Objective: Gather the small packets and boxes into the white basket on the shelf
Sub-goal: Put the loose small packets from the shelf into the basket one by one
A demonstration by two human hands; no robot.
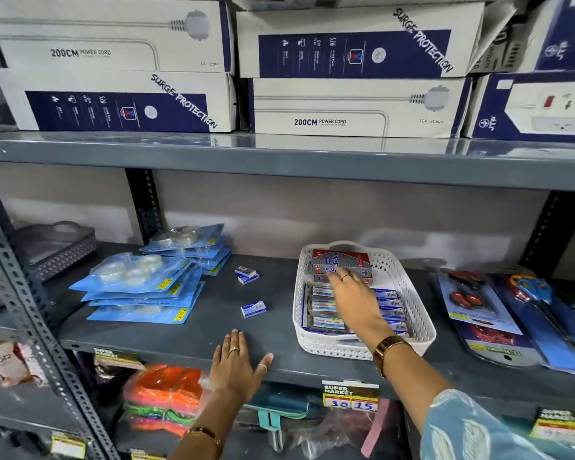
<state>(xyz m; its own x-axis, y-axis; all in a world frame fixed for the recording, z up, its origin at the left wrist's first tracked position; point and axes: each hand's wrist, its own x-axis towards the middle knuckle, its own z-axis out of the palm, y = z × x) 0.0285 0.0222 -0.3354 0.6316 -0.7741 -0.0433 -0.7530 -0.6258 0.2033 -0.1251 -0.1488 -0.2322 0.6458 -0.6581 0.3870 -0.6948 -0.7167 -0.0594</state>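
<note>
A white perforated basket (409,287) sits on the grey middle shelf, right of centre. Inside it lie rows of small blue-and-white packets (322,307) and, at the back, silver-and-red boxes (341,260). My right hand (352,297) reaches into the basket over the packets, fingertips touching the silver-and-red boxes, with nothing visibly gripped. My left hand (236,366) rests flat and spread on the shelf's front edge. Loose on the shelf to the basket's left are one small blue-and-white box (253,309) and a pair of similar stacked boxes (247,274).
Blue packs of clear tape (140,287) are stacked at the left, with a grey basket (60,247) behind them. Carded scissors (525,313) lie to the right. Large power-cord cartons (356,107) fill the upper shelf. Bright orange goods (163,390) sit below.
</note>
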